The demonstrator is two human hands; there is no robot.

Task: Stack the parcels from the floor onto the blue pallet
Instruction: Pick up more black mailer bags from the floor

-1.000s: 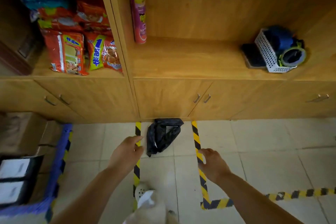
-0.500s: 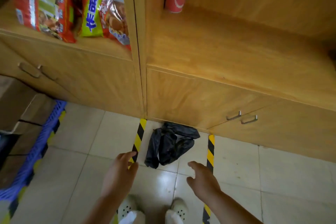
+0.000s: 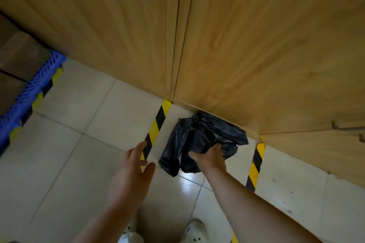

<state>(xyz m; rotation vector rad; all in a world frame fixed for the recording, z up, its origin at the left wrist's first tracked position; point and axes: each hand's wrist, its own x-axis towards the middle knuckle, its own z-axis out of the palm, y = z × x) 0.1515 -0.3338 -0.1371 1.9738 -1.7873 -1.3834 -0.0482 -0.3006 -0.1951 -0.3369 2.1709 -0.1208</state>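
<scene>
Two bare hands reach a black plastic parcel [image 3: 199, 142] against the wooden cabinet [image 3: 237, 45]: right hand [image 3: 210, 159] rests on it, fingers spread; left hand [image 3: 131, 171] hovers open beside it.

Wood cabinets [image 3: 256, 45], pale tile floor [image 3: 69, 154] w/ hazard tape [image 3: 156, 126].

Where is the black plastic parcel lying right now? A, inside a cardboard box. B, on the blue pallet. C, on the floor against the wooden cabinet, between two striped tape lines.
C: the black plastic parcel lies on the tiled floor against the wooden cabinet, between the striped tape lines.
</scene>
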